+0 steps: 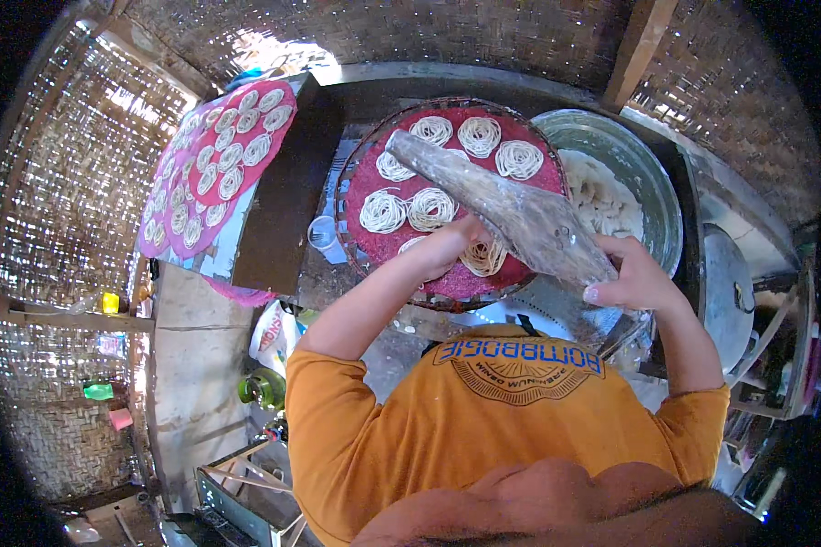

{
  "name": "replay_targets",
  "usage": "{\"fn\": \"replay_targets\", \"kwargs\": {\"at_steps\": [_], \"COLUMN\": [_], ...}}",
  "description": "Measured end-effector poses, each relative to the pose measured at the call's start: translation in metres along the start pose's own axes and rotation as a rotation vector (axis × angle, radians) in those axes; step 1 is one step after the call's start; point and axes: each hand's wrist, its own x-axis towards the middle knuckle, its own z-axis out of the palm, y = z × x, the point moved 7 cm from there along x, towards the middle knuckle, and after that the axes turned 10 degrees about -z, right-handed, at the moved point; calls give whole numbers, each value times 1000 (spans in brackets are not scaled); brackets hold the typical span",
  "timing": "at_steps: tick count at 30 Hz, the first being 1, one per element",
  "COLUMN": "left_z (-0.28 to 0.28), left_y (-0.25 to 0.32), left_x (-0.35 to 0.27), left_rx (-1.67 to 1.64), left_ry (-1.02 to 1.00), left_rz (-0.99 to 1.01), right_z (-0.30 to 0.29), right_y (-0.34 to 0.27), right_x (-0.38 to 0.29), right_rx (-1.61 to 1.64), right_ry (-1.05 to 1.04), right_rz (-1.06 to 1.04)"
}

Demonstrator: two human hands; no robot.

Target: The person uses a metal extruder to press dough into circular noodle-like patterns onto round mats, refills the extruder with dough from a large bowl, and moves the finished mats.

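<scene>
A long, worn piece of what looks like wood [513, 198], pale and smeared, slants over a round tray with a woven rim [344, 198] and a red mesh lining. My right hand [626, 273] grips its lower right end. My left hand [451, 246] is under its middle, beside a coil of pale strands [484, 258]; the fingertips are hidden, so its hold cannot be told. Several more coils [383, 211] lie on the red lining. Behind the right end stands a wide metal basin [667, 198] with a mass of white dough [602, 195] inside.
Left of the tray, pink and red mesh sheets [243, 154] bear several coils on a raised surface. A clear plastic cup [323, 234] touches the tray's left side. A round metal lid [725, 294] stands at the right. Woven bamboo walls [75, 171] enclose the place.
</scene>
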Motion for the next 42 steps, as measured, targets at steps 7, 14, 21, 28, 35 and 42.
{"fn": "replay_targets", "kwargs": {"at_steps": [7, 14, 21, 28, 35, 42], "left_z": [-11, 5, 2, -2, -40, -19], "left_y": [13, 29, 188, 204, 158, 156], "left_x": [-9, -33, -27, 20, 59, 32], "left_rx": [798, 1747, -666, -745, -886, -887], "left_ry": [316, 554, -231, -529, -362, -384], "left_rz": [201, 405, 629, 745, 737, 780], "right_z": [-8, -16, -15, -47, -48, -58], "right_y": [10, 12, -5, 14, 47, 10], "right_x": [2, -7, -2, 0, 15, -5], "right_rx": [96, 163, 316, 61, -85, -257], "right_ry": [100, 128, 266, 10, 65, 121], "right_rz": [-50, 61, -103, 94, 267, 179]}}
